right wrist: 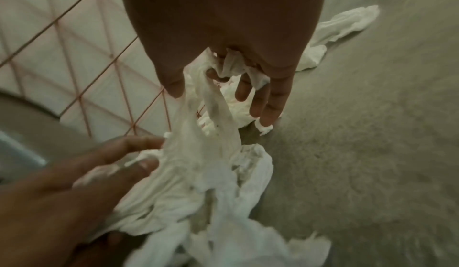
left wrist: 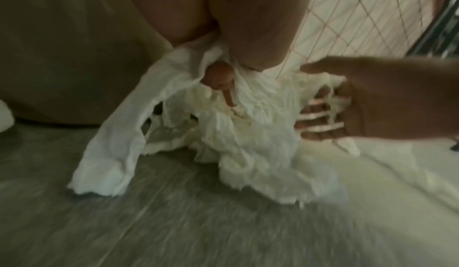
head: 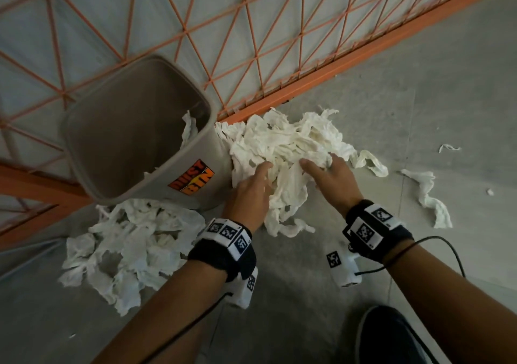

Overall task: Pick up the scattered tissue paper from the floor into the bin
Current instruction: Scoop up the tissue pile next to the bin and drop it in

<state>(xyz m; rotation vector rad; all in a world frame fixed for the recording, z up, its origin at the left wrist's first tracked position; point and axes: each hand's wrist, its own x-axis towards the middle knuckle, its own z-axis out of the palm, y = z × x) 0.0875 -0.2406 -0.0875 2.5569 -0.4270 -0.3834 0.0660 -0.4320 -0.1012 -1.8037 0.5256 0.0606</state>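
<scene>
A heap of white tissue paper (head: 285,142) lies on the grey floor just right of the grey dust bin (head: 215,180). My left hand (head: 263,173) digs into the heap's near left side, and my right hand (head: 316,168) into its near right side. In the left wrist view my left hand (left wrist: 223,75) has fingers curled into a bunch of tissue (left wrist: 248,134) that hangs from it. In the right wrist view my right hand (right wrist: 223,87) grips tissue (right wrist: 211,153) threaded between thumb and fingers. One scrap (head: 188,128) hangs inside the bin.
A second tissue pile (head: 131,249) lies in front of the bin at lower left. A long strip (head: 428,198) and a small scrap (head: 449,147) lie to the right. An orange wire fence (head: 307,84) runs behind the bin. My dark shoe (head: 391,335) is at bottom right.
</scene>
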